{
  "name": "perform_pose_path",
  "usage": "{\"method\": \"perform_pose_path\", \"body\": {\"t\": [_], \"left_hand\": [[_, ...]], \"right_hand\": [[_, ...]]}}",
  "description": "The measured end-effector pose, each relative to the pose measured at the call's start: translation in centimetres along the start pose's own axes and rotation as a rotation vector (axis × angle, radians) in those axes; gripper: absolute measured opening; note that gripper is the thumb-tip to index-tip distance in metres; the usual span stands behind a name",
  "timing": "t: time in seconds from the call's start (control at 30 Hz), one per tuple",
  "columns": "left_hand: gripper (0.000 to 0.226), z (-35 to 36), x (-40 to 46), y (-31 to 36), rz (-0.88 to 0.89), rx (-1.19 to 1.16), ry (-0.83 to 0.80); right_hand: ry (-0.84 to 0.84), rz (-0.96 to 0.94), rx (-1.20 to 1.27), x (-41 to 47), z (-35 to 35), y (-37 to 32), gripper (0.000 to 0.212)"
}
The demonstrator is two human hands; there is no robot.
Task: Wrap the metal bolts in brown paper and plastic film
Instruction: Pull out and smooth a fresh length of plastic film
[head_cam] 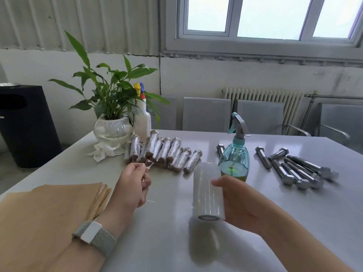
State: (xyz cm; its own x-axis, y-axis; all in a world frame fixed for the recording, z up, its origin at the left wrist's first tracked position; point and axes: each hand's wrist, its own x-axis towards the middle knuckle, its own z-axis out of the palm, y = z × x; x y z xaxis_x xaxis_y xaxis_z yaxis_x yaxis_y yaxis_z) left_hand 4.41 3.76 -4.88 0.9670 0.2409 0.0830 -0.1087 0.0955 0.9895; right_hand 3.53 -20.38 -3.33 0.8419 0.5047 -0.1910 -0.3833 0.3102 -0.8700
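Observation:
My right hand (241, 201) grips a roll of clear plastic film (208, 191) and holds it above the white table (255, 222). My left hand (133, 185) is curled, and its fingertips pinch the end of a wrapped bolt (148, 163) at the near edge of a row of several wrapped bolts (163, 152). These are covered in brown paper and shiny film. Several bare metal bolts (298, 167) lie in a loose pile at the right. A stack of brown paper sheets (49, 211) lies at the near left, under my left forearm.
A teal spray bottle (234, 154) stands behind the film roll. A potted plant in a glass bowl (112, 126), a white spray bottle (142, 120) and crumpled tissue (102, 152) sit at the far left. Metal chairs (259, 116) line the table's far side.

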Motion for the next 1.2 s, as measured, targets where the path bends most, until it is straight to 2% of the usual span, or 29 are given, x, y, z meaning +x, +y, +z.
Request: {"method": "perform_pose_path", "body": {"t": [0.1, 0.23, 0.4, 0.5, 0.67, 0.8, 1.0, 1.13, 1.2], "left_hand": [[0.026, -0.3, 0.4, -0.2, -0.027, 0.013, 0.046], [0.026, -0.4, 0.8, -0.5, -0.017, 0.077, 0.090], [0.025, -0.8, 1.0, -0.5, 0.104, 0.292, 0.162], [0.024, -1.4, 1.3, -0.3, 0.124, 0.320, 0.206], [0.022, -1.8, 1.3, -0.2, 0.166, 0.373, 0.248], [0.021, -1.9, 1.4, -0.3, 0.213, 0.446, 0.270], [0.022, -3.3, 1.9, -0.6, 0.073, 0.590, 0.225], [0.023, -5.1, 1.9, 0.0, 0.048, 0.867, 0.201], [0.022, -5.6, 1.1, 0.0, 0.092, 1.055, 0.173]], "right_hand": [[0.067, -0.061, -0.030, 0.2, -0.2, 0.0, 0.051], [0.145, -0.136, -0.088, 0.6, -0.4, 0.2, 0.061], [0.164, -0.082, -0.087, 0.5, -1.0, -0.3, 0.070], [0.132, -0.014, -0.080, 0.1, -1.7, -0.9, 0.065], [0.162, -0.083, -0.128, 0.0, -2.7, -1.6, 0.050], [0.227, -0.122, -0.167, 0.0, -3.0, -1.7, 0.064], [0.204, -0.017, -0.181, -1.2, -3.0, -3.2, 0.062], [0.241, 0.016, -0.330, -2.8, -3.9, -3.5, 0.057], [0.277, 0.016, -0.387, -3.7, -4.4, -3.3, 0.065]]}}
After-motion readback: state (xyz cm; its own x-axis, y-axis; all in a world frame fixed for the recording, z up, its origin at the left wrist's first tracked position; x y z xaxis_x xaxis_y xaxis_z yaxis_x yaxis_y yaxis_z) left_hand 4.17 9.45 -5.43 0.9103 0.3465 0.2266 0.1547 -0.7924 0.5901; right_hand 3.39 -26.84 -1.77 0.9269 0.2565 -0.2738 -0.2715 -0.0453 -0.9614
